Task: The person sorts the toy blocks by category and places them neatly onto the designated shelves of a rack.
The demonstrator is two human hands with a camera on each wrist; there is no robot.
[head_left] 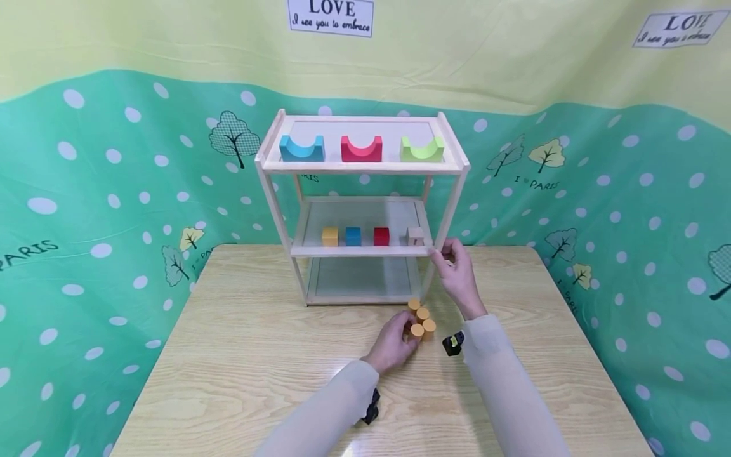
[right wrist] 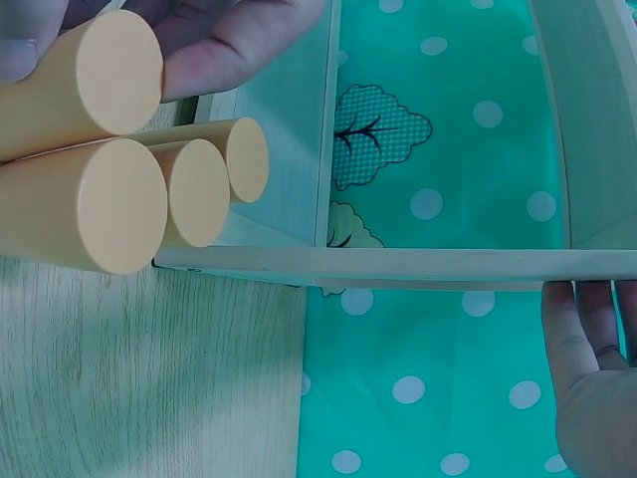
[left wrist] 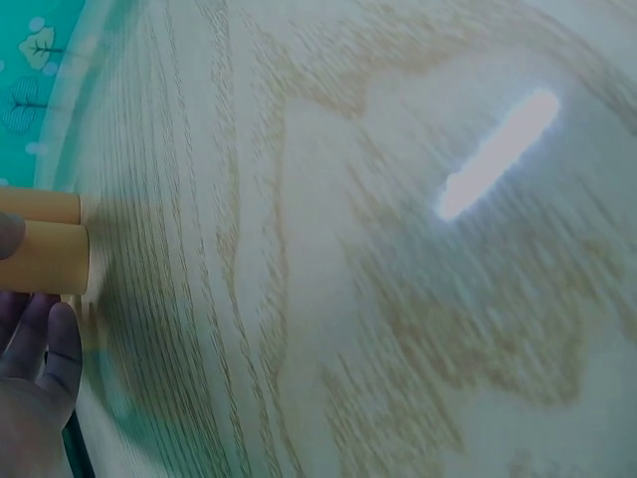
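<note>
My left hand [head_left: 393, 343] pinches the nearest light-orange wooden cylinder [head_left: 417, 332] between thumb and fingers. Several such upright cylinders stand close together on the table, by the rack's right front foot. In the right wrist view, the round top of the held cylinder [right wrist: 119, 72] sits beside the others. My right hand [head_left: 459, 276] holds the right front post of a white wooden three-tier shelf rack [head_left: 362, 168] at middle-shelf height. Its fingers [right wrist: 569, 339] touch the post in the right wrist view. The left wrist view shows only part of the left hand, beside two cylinders.
Blue [head_left: 302, 152], red [head_left: 362, 152] and green [head_left: 421, 152] arch blocks sit on the top shelf. Yellow [head_left: 330, 237], blue [head_left: 353, 237], red [head_left: 381, 237] and pale [head_left: 415, 237] cubes line the middle shelf. A patterned cloth [head_left: 114, 190] hangs behind the wooden table [head_left: 240, 355].
</note>
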